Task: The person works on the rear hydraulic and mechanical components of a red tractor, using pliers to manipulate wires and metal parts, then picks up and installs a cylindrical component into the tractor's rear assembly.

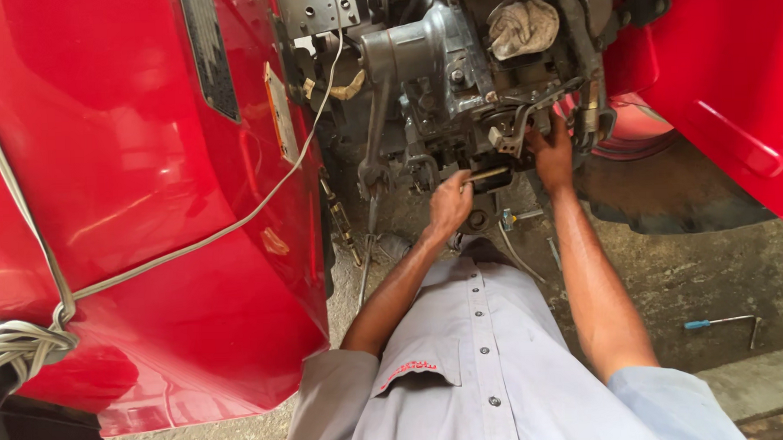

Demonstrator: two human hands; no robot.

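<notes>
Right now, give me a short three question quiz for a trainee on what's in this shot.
1. True or false: both hands are up at the grey engine block.
2. Which hand grips the slim metal tool? A) left hand B) right hand
3. Fill in: a bent tool with a ____ handle lies on the concrete floor at the right.

Key: 1 true; 2 A; 3 blue. A crumpled rag sits on top of the block, and red body panels flank it.
</notes>
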